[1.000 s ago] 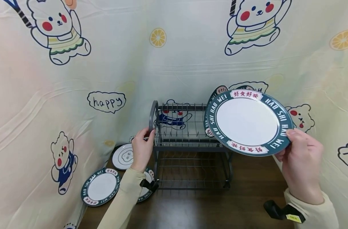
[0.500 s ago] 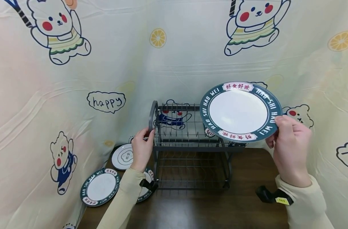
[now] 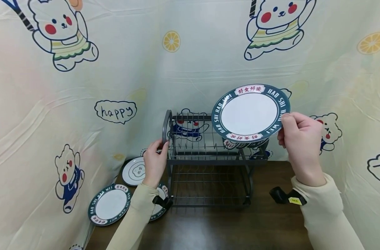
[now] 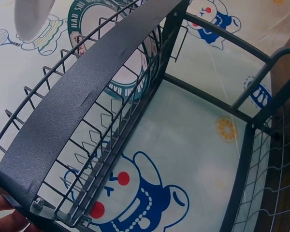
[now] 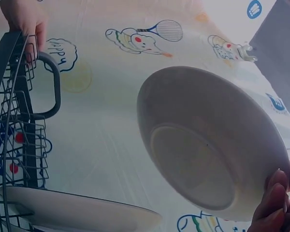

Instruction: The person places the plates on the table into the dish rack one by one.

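Leftward and a little higher, we see that the green-rimmed round plate (image 3: 249, 114) has shifted since the earlier frames, carried by the right hand (image 3: 302, 149), while the left hand (image 3: 155, 159) has stayed where it was.

Below us lies a dark brown wooden table (image 3: 196, 225), its near part catching a soft sheen. Pale printed cloth (image 3: 196, 76) hangs around it, creased in places and patterned with bears, orange slices and a "happy" bubble. We find a two-tier dark grey dish rack (image 3: 205, 162) on the table, with upright plates (image 3: 230, 144) at the right of its upper tier. On the left we count another green-rimmed plate (image 3: 111, 205), a small white plate (image 3: 134, 172), and a third plate (image 3: 160, 206) partly hidden by the left sleeve.

Our right thumb and fingers pinch the carried plate by its right edge, so nearly all of it extends leftward from the fingertips, tilted, above the rack's right part. Our left thumb and fingers grip the rack's left end.
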`<state>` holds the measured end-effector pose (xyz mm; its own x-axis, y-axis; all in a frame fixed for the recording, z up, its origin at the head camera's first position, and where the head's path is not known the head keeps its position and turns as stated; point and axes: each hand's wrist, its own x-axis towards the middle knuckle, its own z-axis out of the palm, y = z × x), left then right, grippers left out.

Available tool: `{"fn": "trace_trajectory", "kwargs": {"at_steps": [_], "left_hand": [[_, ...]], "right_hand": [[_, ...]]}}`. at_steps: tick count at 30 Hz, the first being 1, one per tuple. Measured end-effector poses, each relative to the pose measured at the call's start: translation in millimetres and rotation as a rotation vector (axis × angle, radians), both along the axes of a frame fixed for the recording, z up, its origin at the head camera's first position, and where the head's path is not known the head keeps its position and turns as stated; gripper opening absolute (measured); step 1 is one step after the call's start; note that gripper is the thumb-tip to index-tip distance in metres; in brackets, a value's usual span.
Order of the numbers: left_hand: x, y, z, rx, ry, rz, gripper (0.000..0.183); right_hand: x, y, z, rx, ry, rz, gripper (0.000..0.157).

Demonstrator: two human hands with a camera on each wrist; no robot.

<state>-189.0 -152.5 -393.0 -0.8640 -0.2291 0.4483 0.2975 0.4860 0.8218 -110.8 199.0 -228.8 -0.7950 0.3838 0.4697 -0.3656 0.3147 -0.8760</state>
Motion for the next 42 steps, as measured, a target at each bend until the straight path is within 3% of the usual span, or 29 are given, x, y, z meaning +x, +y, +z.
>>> {"fn": "trace_trajectory", "kwargs": {"at_steps": [7,17,31,42], "left_hand": [[0.7,-0.2,-1.1,0.004,-0.007,0.004,0.022],[1.8,-1.0,-1.9,-0.006,-0.015,0.019,0.023],[3.5,0.7,-1.4,-0.008,-0.009,0.012,0.023],[1.9,0.2,1.0,-0.019,-0.001,0.006,0.023]], "right_hand": [[-9.0,-9.6,2.7,0.172,0.037,-0.072,0.041],[-20.2,-20.9,3.9,0.342,0.184,-0.103,0.038],[-39.9,-34.9,-11.5,0.659,0.397,-0.232,0.030],[-52.1,-44.2,-24.6,0.837,0.429,-0.268,0.029]]}}
